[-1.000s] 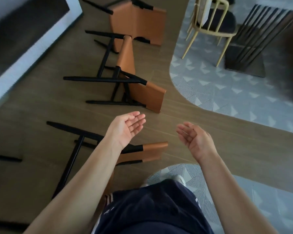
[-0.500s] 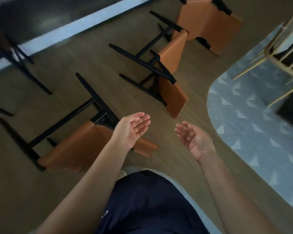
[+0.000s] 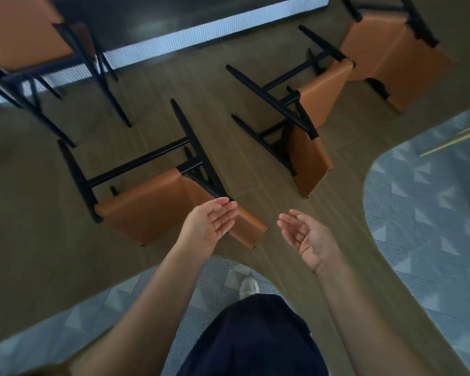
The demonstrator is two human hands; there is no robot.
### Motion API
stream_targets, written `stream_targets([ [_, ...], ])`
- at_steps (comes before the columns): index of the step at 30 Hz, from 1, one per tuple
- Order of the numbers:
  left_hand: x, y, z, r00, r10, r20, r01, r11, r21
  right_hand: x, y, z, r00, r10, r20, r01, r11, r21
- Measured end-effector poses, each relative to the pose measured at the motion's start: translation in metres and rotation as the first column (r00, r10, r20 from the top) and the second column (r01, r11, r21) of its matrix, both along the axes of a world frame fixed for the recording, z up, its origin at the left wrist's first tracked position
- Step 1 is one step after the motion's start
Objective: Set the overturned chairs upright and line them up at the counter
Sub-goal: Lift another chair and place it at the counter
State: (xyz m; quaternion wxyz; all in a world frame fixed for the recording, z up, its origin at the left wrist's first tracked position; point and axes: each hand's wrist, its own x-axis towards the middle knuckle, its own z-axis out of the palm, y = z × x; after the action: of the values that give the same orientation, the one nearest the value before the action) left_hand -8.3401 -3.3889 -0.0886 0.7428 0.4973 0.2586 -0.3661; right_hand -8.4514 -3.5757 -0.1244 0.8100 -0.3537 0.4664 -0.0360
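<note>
Three overturned chairs lie on the wood floor (image 3: 38, 253) ahead of me, all with orange seats and black frames. Nearest chair (image 3: 147, 210): on its side, legs stretched along the floor toward the counter (image 3: 158, 25), backrest edge pointing at me. Middle chair (image 3: 310, 158): also on its side, just right of the nearest one and apart from it. Far chair (image 3: 391, 58): tipped at top right, close to the counter's end. One more, the upright chair (image 3: 22, 31), stands on its legs at the counter at top left. Left hand (image 3: 209, 226): held out palm up, fingers straight and together, holding nothing; in view it overlaps the nearest chair's backrest corner, and I cannot tell whether it touches. Right hand (image 3: 307, 237): held out beside it over bare floor, palm turned inward, fingers loosely extended, holding nothing. Hands are near each other, not touching. Grey patterned rug (image 3: 432, 226) curves in on the right, and another patch lies under my feet. One pale shoe (image 3: 247, 286) shows below the hands, above dark clothing (image 3: 253, 337).
</note>
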Motion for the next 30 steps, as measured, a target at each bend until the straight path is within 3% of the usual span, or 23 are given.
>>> stream_targets([
  [10, -0.055, -0.003, -0.047, 0.997, 0.05, -0.059, -0.048, 0.998, 0.038, -0.03, 0.023, -0.031, 0.995, 0.048, -0.084, -0.043, 0.997, 0.066],
  [18, -0.065, -0.034, -0.107, 0.972, 0.197, -0.126, -0.164, 0.959, 0.232, -0.033, -0.012, -0.084, 0.961, 0.214, -0.178, -0.208, 0.977, 0.05],
  [23, -0.079, -0.05, -0.168, 0.978, 0.207, -0.032, -0.199, 0.966, 0.164, -0.023, -0.026, -0.143, 0.944, 0.26, -0.203, -0.266, 0.964, -0.003],
  [30, -0.076, -0.059, -0.281, 0.98, 0.196, 0.015, -0.196, 0.965, 0.175, -0.009, -0.02, -0.276, 0.942, 0.24, -0.234, -0.25, 0.968, -0.017],
])
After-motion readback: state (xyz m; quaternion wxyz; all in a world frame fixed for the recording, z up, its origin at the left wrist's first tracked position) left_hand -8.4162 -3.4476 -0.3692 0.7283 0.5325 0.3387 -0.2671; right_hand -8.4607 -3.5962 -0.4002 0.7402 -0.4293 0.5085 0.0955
